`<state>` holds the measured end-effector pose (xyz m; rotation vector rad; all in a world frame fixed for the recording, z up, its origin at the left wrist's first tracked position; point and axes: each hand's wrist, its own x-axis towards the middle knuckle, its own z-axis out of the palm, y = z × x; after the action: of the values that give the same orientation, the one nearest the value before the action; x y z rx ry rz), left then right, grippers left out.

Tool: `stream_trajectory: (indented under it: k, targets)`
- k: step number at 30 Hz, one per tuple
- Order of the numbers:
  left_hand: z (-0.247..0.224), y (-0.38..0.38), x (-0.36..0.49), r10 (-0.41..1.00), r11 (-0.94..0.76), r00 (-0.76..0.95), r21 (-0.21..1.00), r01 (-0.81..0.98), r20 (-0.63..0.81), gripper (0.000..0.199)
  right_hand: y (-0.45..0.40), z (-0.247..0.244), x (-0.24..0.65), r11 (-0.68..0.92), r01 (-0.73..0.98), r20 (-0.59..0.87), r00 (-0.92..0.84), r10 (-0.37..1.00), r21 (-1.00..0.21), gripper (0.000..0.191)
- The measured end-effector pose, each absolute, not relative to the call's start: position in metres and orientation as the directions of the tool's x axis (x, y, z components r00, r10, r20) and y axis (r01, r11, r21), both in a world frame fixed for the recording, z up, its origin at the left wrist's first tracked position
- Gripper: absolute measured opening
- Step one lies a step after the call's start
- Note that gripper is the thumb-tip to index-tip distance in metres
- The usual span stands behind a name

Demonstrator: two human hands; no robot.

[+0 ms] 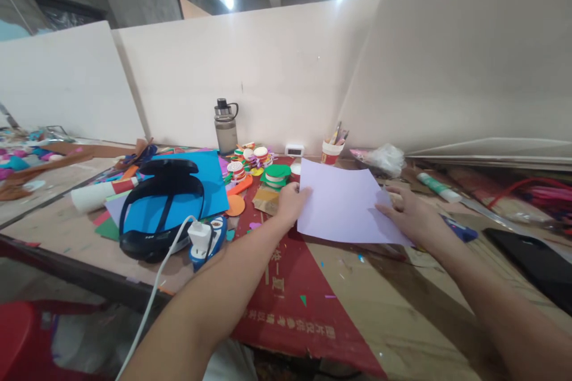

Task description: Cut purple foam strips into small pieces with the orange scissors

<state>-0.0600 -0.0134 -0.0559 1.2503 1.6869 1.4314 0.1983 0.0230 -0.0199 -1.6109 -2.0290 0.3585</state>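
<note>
A sheet of light purple paper (342,205) is held up over the table between my two hands, tilted toward me. My left hand (292,201) pinches its left edge, thumb on the near face. At the right edge, my right hand (406,214) grips the sheet with the thumb in front and the fingers partly behind. Just beyond my left hand lie green paper discs (277,174) stacked with white ones. Both hands are closed on the paper, clear of the cardboard below.
On the left, a black headset (161,208) rests on blue paper (215,184), beside a power strip (218,229) with a white cable. Behind stand a bottle (226,128) and a pencil cup (331,152). A glue stick (438,187) and black phone-like slab (531,262) lie right.
</note>
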Motion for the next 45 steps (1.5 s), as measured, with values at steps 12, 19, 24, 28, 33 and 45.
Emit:
stream_trajectory:
  k: [12, 19, 24, 28, 33, 45]
  targets:
    - [-0.051, -0.022, -0.054, 0.926, 0.077, -0.308, 0.690, 0.719, 0.218, 0.014, 0.026, -0.037, 0.204, 0.314, 0.880, 0.163, -0.273, 0.948, -0.356, 0.035]
    - [-0.046, -0.032, -0.047, 0.935, 0.101, -0.288, 0.622, 0.776, 0.208, 0.023, 0.026, -0.040, 0.206, 0.310, 0.900, 0.162, -0.272, 0.949, -0.306, 0.032]
    - [-0.045, -0.032, -0.044, 0.920, 0.115, -0.321, 0.628, 0.769, 0.224, 0.040, 0.028, -0.042, 0.204, 0.331, 0.917, 0.237, -0.278, 0.931, -0.224, 0.028]
    - [-0.044, -0.036, -0.041, 0.922, 0.149, -0.327, 0.593, 0.791, 0.205, 0.039, 0.027, -0.044, 0.201, 0.362, 0.916, 0.294, -0.303, 0.906, -0.173, 0.026]
    - [-0.040, -0.040, -0.039, 0.929, 0.155, -0.319, 0.587, 0.795, 0.187, 0.039, 0.026, -0.047, 0.198, 0.391, 0.896, 0.340, -0.307, 0.889, -0.212, 0.027]
    - [-0.042, -0.043, -0.037, 0.952, 0.151, -0.264, 0.510, 0.847, 0.155, 0.050, -0.004, 0.041, 0.068, 0.697, 0.462, 0.425, -0.564, 0.708, -0.548, 0.020]
